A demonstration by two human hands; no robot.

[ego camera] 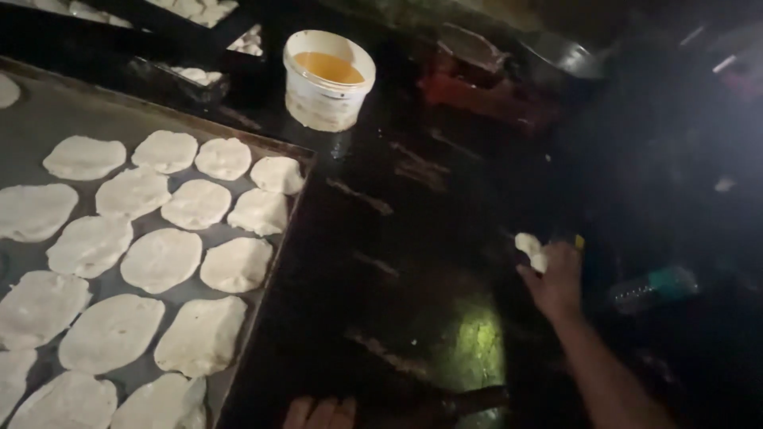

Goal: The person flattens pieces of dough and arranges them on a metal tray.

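The right hand (556, 282) reaches out over the dark, greasy tabletop (397, 238), well toward its right side, its grip pinching a small lump of dough (531, 249) at the fingertips. The left hand (322, 413) lies at the near edge of the tabletop, only its fingertips showing, so I cannot tell how its grip is set. A large metal tray (270, 238) covers the left side, filled with rows of flattened dough rounds (161, 259). Near the far edge stands a white bucket (327, 79) holding yellow liquid.
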